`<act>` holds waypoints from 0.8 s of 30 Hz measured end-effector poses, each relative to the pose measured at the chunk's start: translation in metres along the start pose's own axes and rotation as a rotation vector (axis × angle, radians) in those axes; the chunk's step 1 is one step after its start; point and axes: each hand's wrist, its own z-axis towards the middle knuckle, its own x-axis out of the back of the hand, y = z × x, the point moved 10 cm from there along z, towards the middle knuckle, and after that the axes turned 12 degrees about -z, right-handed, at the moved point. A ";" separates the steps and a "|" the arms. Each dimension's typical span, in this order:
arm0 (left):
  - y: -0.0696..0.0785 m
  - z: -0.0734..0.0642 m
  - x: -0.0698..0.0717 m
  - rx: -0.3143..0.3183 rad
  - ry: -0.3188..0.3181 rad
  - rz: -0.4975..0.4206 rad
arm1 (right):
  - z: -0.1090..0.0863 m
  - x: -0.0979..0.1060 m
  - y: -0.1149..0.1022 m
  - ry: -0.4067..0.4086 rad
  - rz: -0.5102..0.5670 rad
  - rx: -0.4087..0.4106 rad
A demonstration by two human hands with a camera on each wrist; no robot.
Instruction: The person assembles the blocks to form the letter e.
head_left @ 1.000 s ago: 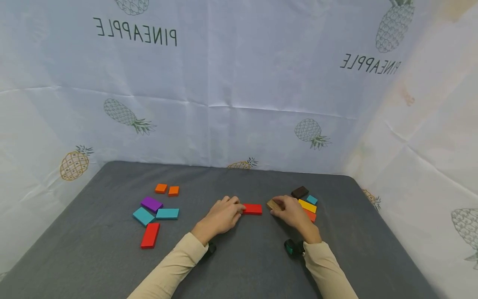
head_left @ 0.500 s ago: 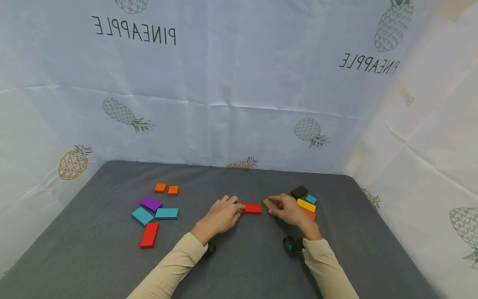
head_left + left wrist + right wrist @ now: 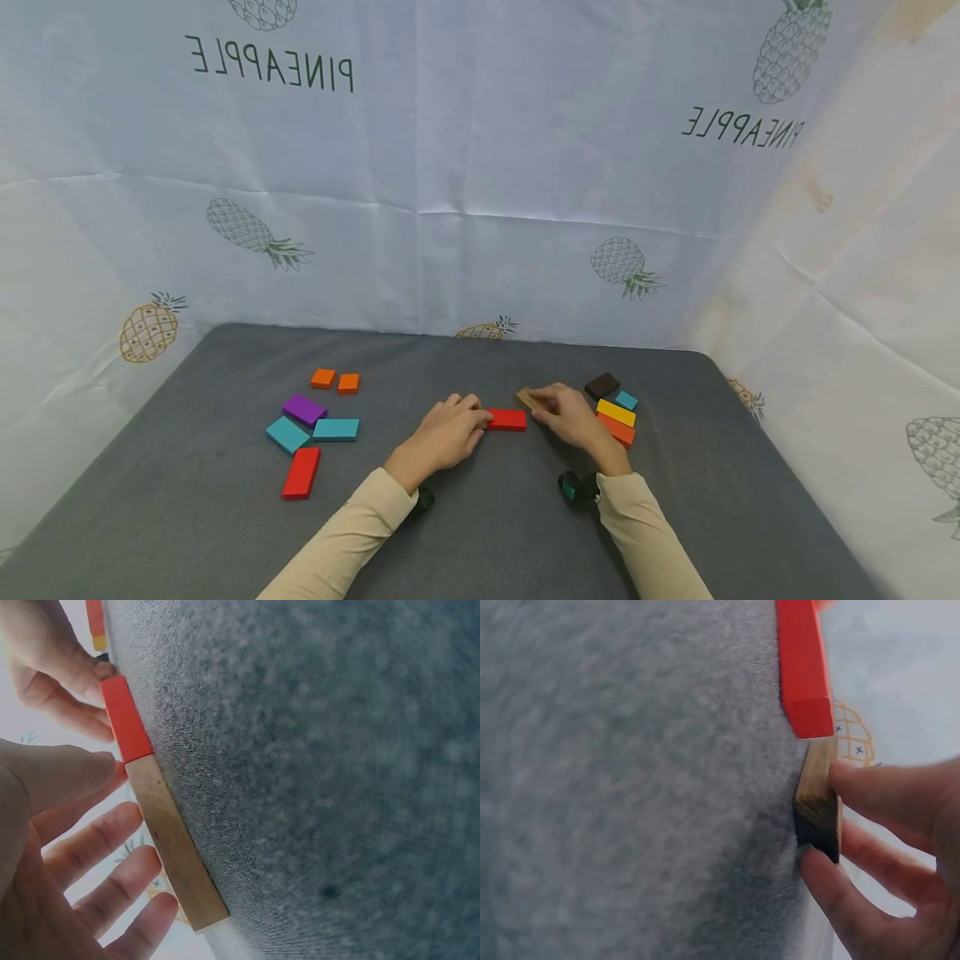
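My left hand (image 3: 448,431) lies over a row of two blocks set end to end: a red block (image 3: 507,420) and a plain wooden block (image 3: 177,844), which is hidden under the hand in the head view. Its thumb rests near their joint, and its fingers extend loosely along the wooden block. My right hand (image 3: 572,414) pinches another wooden block (image 3: 528,399) between thumb and fingers. That block is tilted in the head view, just behind the red block's right end. In the right wrist view its near end (image 3: 817,825) looks dark.
On the right lie a dark brown block (image 3: 602,385), a small blue block (image 3: 626,401), a yellow block (image 3: 617,414) and an orange-red block (image 3: 617,429). Left are orange squares (image 3: 323,378), a purple block (image 3: 304,409), blue blocks (image 3: 336,429) and a red block (image 3: 302,473).
My right hand has moved left with its wooden block, from beside the right-hand blocks to just behind the red block's right end. The left hand has stayed in place.
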 end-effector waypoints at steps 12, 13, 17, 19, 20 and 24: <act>0.000 0.000 0.000 -0.002 -0.010 -0.003 | 0.002 -0.005 -0.007 -0.021 0.056 0.055; 0.000 0.000 0.000 -0.003 -0.010 -0.004 | 0.002 -0.005 -0.007 -0.012 0.054 0.051; 0.000 0.000 0.000 -0.010 -0.004 -0.009 | 0.003 -0.006 -0.006 0.023 0.057 0.035; 0.001 0.000 0.000 -0.014 -0.001 -0.007 | 0.004 -0.006 -0.006 0.034 0.059 0.027; 0.001 0.000 0.001 -0.014 -0.001 -0.004 | 0.004 -0.007 -0.006 0.039 0.060 0.026; 0.000 0.000 0.001 -0.011 -0.002 0.001 | 0.004 -0.006 -0.008 0.049 0.066 0.032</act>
